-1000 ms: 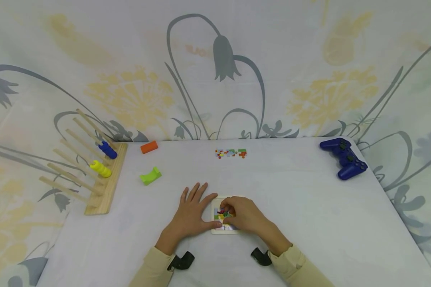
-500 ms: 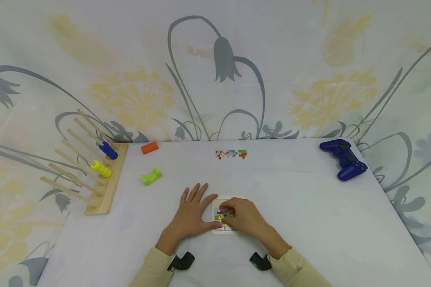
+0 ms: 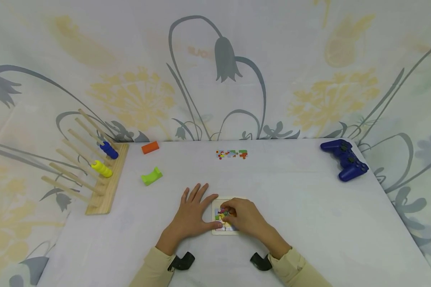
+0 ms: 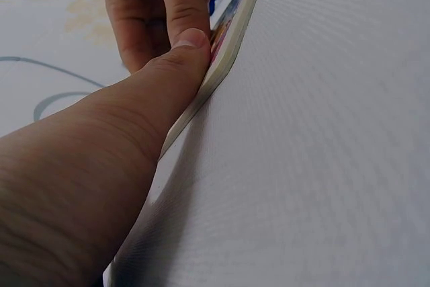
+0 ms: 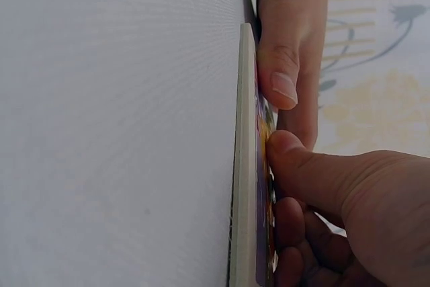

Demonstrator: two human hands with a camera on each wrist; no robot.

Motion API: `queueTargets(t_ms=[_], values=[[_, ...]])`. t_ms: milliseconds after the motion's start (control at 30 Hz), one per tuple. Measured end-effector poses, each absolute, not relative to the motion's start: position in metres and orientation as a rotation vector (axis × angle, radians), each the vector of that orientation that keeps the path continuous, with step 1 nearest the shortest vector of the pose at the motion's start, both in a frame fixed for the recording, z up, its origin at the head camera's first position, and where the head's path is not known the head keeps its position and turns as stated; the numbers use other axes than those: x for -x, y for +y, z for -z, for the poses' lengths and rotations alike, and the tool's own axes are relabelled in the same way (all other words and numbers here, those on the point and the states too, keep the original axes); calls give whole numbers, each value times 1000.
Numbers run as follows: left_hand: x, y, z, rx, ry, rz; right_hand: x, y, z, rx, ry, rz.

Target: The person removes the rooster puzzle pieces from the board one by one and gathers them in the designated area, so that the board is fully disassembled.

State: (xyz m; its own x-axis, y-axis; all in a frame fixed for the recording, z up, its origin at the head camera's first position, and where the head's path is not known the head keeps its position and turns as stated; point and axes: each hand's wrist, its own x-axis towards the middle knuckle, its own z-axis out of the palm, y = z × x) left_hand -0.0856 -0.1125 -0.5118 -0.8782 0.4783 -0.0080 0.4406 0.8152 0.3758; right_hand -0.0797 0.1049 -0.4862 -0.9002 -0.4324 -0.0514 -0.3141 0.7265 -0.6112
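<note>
One puzzle (image 3: pixel 218 217) lies on the worktop (image 3: pixel 291 187), left hand (image 3: pixel 189 217) spread, thumb touching; right hand (image 3: pixel 248 215) curled, obstructing it, hold unclear. Around: three loose pieces (image 3: pixel 231 154), two blocks (image 3: pixel 152 176), one controller (image 3: pixel 343 157), one peg rack (image 3: pixel 115 171)

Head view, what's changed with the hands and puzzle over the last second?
Very little: the right hand's wrist sits slightly lower in the picture, fingers still curled at the puzzle. I can't see any piece taken or let go. The left hand, puzzle and loose pieces stayed as they were.
</note>
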Motion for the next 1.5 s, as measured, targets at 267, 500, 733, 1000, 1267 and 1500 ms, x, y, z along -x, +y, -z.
queueTargets(t_ms=[267,500,733,1000,1267,1500], values=[[86,-112,511,-735,2901,-564,80,106,488,609,2747,927],[87,-112,513,-719,2883,-538,80,107,490,609,2724,956],[86,-112,515,-738,2888,-566,83,114,489,573,2610,1074],[87,-113,514,-750,2894,-544,99,129,485,497,2581,1191],[87,-115,512,-725,2898,-537,130,140,488,465,2636,1188],[87,-112,512,-728,2878,-560,161,149,498,438,2586,1144]])
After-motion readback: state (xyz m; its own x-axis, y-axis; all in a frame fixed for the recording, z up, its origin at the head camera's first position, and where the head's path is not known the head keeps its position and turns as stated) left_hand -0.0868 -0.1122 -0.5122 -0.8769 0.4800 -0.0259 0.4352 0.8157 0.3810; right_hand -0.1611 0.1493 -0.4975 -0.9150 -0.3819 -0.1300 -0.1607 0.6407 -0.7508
